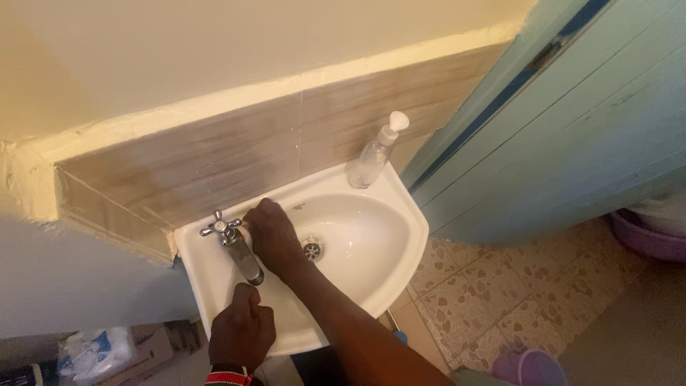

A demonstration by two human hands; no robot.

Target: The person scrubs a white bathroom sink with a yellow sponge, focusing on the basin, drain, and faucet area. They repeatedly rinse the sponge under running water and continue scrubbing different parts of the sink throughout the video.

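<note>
Tap [237, 246] sits at the sink's [400, 236] back-left corner, at about 9 o'clock from the drain [312, 249]. Its long axis runs from the cross-shaped handle [219, 226] at the wall end down toward the near rim, so the spout points at roughly 5 o'clock in the view, out over the basin.

Nearest the camera, the left hand [241, 330] is at 6 o'clock, resting on the sink's front rim just below the spout's tip. Its fingers are curled into a loose fist; whether this grip holds anything cannot be told, since the palm side is hidden. A striped band [230, 377] circles that wrist.

Farther in, the right hand [271, 232] reaches across the basin from the 5 o'clock side, its forearm lying over the bowl. The grip is bent against the right side of the tap's body, just beside the handle; the fingertips are tucked behind the metal, so it is unclear if they clench it or only press on it.

Beyond, at 1 o'clock on the sink's back ledge, a clear pump bottle [373, 159] stands upright against the tiled wall [214, 157]. A pale blue door [572, 121] closes off the right side, at 3 o'clock. On the floor at 7 o'clock lies a cardboard box [146, 347], and at 4 o'clock a purple bucket [530, 367] stands on patterned floor tiles [486, 286].
</note>
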